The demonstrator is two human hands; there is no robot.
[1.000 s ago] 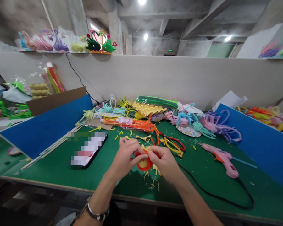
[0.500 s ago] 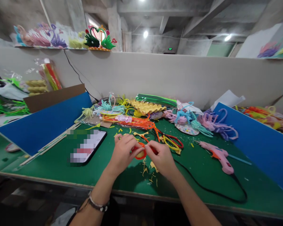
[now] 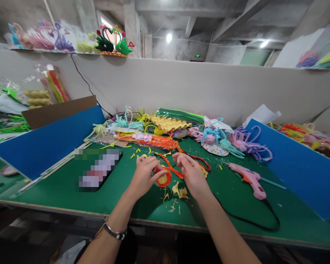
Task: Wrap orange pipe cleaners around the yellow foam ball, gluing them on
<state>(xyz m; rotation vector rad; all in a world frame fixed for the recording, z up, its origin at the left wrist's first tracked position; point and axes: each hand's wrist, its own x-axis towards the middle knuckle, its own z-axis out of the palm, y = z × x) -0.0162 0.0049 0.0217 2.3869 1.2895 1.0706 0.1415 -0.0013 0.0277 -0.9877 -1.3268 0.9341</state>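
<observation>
My left hand (image 3: 145, 176) pinches an orange pipe cleaner (image 3: 168, 180), bent into a loop around a pale yellow disc (image 3: 162, 179). The pipe cleaner's loose end stretches right, below the fingers of my right hand (image 3: 194, 175). That hand is held a little apart from the loop, its fingers loosely bent and opened, with nothing visible in them. Yellow scraps (image 3: 180, 191) lie on the green table under the hands. Behind the right hand are red-handled scissors (image 3: 206, 164), partly hidden.
A phone (image 3: 101, 170) lies to the left. On the right rests a pink glue gun (image 3: 250, 178) with its black cord. Pipe-cleaner pieces and a yellow wavy sheet (image 3: 170, 123) are heaped at the back. Blue boards (image 3: 52, 139) flank the table.
My right hand has let go of the loop and moved slightly up and right, its fingers loosening. The orange loose end now shows between the hands. The view has shifted slightly.
</observation>
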